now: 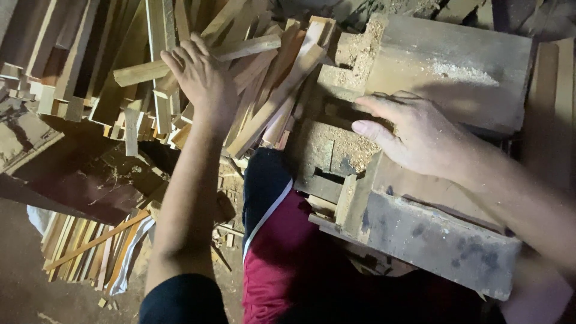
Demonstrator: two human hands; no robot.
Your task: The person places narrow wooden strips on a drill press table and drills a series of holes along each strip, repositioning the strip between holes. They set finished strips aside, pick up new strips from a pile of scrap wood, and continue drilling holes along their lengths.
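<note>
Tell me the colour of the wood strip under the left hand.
Pale yellowish tan, bare wood: the wood strip under the left hand, seen in the head view.

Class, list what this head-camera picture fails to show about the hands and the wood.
- Left hand: palm side, pressed onto the pile of pale wooden strips, hides any grip.
- Right hand: fingertips sink into a dark slot in the sawdust-covered grey wooden block.
- Right forearm: cut off by the right edge.
</note>
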